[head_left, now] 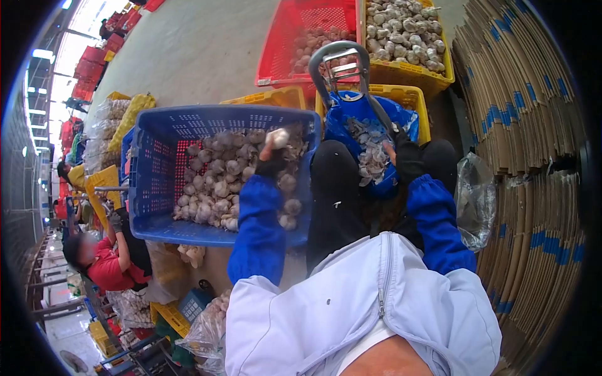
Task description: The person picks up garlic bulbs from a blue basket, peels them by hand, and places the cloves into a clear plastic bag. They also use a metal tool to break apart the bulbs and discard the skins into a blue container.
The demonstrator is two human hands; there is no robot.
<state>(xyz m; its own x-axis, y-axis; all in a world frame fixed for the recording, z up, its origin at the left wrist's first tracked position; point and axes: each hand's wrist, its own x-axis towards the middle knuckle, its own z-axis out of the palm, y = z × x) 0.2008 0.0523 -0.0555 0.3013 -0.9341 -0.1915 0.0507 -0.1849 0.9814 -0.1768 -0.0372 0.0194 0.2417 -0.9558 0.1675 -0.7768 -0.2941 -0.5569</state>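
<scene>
My left hand (271,156), in a dark fingerless glove, is closed around a whitish garlic bulb (278,138). It is above the right side of a blue crate (160,216) that holds many garlic bulbs (219,169). My right hand (406,156), gloved the same way, is between my knees, its fingers wrapped round the dark lower end of a grey handled tool (380,114). The tool has a curved grey loop and a metal bracket. Below it, a blue bag (338,113) contains pale garlic trimmings (373,153).
Ahead are a red crate (271,56) and a yellow crate (401,70), both with garlic. Stacked flat cardboard (514,94) lines the right, beside a clear plastic bag (475,200). A person in a red shirt (113,266) is at the left, near filled sacks (110,128).
</scene>
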